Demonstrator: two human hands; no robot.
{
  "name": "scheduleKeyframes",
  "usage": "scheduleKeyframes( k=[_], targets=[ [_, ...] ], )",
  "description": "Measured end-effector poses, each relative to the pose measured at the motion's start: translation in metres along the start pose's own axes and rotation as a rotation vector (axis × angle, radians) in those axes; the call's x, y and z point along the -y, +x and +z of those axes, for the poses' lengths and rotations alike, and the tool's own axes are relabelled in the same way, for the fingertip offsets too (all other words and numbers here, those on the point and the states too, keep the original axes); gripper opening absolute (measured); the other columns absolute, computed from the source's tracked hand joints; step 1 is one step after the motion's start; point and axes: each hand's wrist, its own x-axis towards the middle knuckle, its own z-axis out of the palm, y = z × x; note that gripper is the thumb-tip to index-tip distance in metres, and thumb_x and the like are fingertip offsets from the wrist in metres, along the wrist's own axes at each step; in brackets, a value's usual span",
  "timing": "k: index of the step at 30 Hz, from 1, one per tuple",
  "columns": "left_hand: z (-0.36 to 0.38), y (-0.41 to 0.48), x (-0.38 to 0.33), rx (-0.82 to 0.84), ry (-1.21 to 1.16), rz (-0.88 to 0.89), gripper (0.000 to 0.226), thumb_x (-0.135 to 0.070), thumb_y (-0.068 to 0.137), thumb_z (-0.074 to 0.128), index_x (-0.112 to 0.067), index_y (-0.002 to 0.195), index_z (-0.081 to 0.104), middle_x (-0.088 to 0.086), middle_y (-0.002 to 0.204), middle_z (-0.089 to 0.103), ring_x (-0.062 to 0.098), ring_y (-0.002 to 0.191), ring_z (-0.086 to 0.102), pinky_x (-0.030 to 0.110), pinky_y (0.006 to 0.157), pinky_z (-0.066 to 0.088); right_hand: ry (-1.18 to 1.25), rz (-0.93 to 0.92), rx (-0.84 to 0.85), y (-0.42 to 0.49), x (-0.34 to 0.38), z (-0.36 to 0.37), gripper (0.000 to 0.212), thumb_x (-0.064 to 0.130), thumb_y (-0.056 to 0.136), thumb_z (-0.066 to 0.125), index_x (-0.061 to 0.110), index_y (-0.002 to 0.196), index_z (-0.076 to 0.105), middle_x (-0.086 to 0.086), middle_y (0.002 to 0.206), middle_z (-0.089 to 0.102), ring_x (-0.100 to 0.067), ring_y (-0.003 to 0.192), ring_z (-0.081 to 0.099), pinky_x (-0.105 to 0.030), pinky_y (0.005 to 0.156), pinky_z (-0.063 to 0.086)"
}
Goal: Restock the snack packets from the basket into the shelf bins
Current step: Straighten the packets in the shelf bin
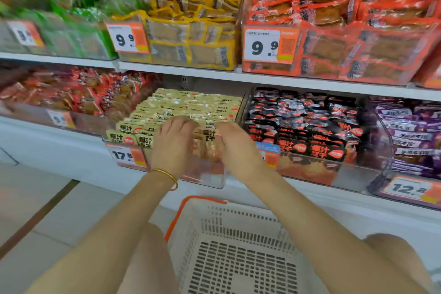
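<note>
A clear bin [210,178] on the lower shelf holds rows of beige snack packets [191,105] with black lettering. My left hand [173,143], with a gold bracelet on its wrist, and my right hand [235,144] both reach into the bin's front row. Their fingers close on the beige packets [207,138] standing between them. A white plastic basket [238,246] with an orange handle sits below, between my knees; I see no packets inside it.
Black packets [298,122] fill the bin to the right, purple ones [410,136] further right, red ones [71,90] to the left. The upper shelf carries green, yellow [193,31] and orange [346,31] packet bins with price tags. Tiled floor lies at left.
</note>
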Motion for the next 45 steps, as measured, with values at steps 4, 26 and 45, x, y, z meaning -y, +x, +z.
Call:
scheduleKeyframes(
  k=[4,26,45],
  targets=[
    [0.006,0.027,0.046,0.309,-0.008,-0.079,0.043,-0.014,0.096,0.041,-0.011,0.139,0.045,0.013,0.147,0.039,0.029,0.139,0.031,0.045,0.113,0.026,0.155,0.161,0.050,0.035,0.039,0.041,0.056,0.001,0.090,0.047,0.000,0.143,0.027,-0.019,0.142,0.036,-0.032,0.130,0.038,-0.037,0.108,0.034],
    [0.049,0.073,0.072,0.883,0.031,0.055,0.053,-0.039,0.102,0.014,-0.024,0.152,0.005,-0.001,0.160,-0.004,0.013,0.146,-0.004,0.039,0.119,0.002,-0.235,0.525,0.343,0.098,0.013,0.068,0.056,0.025,0.098,0.036,0.000,0.146,0.021,-0.020,0.155,0.014,-0.035,0.142,0.015,-0.045,0.115,0.020],
    [0.057,0.082,0.066,0.857,-0.014,0.074,0.051,-0.036,0.102,0.016,-0.027,0.151,0.007,0.000,0.159,-0.009,0.013,0.146,-0.008,0.037,0.119,-0.001,-0.554,0.283,0.324,0.147,-0.017,0.039,0.036,-0.006,0.087,0.050,0.007,0.120,0.055,-0.011,0.122,0.052,-0.031,0.114,0.054,-0.037,0.083,0.044]
  ],
)
